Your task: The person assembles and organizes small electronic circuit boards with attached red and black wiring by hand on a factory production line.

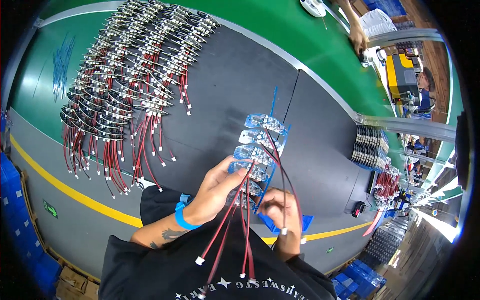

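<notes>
A panel of several small circuit boards (252, 154) in a row, joined along blue edge strips (266, 189), is held up in front of me. Red and black wires with white plugs hang from the boards toward my shirt. My left hand (218, 189), with a blue wristband, grips the panel's left side, the thumb lying over a middle board. At the panel's lower right, my right hand (281, 210) has its fingers curled and pinched on the lower end of the right edge strip. Its fingertips are partly hidden.
Rows of wired boards (120, 85) cover the dark mat's (235, 70) left side. Loose blue strips (62, 65) lie at far left. Stacked boards (370, 145) stand at right. A blue bin (306, 223) sits below my right hand. Across the table, another person's hand (358, 39) works near a yellow machine (401, 75).
</notes>
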Demonstrator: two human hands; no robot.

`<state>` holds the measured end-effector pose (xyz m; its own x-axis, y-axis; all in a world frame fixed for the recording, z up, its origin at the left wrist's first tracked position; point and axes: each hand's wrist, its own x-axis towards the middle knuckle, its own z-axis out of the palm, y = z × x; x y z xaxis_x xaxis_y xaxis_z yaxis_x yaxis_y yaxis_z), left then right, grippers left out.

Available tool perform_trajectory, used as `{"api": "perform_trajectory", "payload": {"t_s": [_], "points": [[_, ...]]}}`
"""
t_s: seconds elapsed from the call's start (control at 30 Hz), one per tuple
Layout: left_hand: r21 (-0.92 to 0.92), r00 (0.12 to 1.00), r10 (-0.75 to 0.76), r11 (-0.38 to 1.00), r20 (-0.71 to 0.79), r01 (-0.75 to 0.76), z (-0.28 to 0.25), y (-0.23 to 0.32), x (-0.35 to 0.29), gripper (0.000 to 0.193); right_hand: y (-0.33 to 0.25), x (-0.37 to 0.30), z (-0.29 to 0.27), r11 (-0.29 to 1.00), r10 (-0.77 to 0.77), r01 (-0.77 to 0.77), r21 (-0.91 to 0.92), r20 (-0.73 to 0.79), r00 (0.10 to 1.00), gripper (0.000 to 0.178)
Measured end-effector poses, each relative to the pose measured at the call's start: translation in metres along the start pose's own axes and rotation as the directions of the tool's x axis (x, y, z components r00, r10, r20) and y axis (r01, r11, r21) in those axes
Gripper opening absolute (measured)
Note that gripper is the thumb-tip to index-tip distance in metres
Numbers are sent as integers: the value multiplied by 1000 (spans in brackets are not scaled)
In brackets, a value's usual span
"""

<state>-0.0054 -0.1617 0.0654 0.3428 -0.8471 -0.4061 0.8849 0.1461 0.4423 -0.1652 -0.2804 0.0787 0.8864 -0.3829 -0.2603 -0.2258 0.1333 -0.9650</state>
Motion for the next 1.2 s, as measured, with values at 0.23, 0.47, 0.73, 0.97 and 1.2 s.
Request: {"api": "perform_trajectory", "payload": {"t_s": [0.23, 0.47, 0.73, 0.97, 1.2], "points": [[86, 999, -43, 995, -5, 43, -13, 15, 3, 36, -21, 31, 11, 959, -80, 155, -238, 297, 952, 12], [348, 976, 183, 928, -116, -132, -13, 4, 8, 32, -25, 44, 14, 955, 81, 43, -293, 396, 915, 12], [196, 996, 92, 977, -11, -88, -22, 6, 21, 29, -16, 48, 16, 1000, 29, -20, -25, 501, 865, 9], [340, 951, 308, 898, -31, -280, -26, 5, 14, 29, -28, 55, 15, 967, 105, -26, -252, 308, 946, 9], [308, 958, 287, 913, -16, -269, -22, 5, 15, 29, -19, 50, 11, 979, 15, 72, -191, 422, 907, 11]]}}
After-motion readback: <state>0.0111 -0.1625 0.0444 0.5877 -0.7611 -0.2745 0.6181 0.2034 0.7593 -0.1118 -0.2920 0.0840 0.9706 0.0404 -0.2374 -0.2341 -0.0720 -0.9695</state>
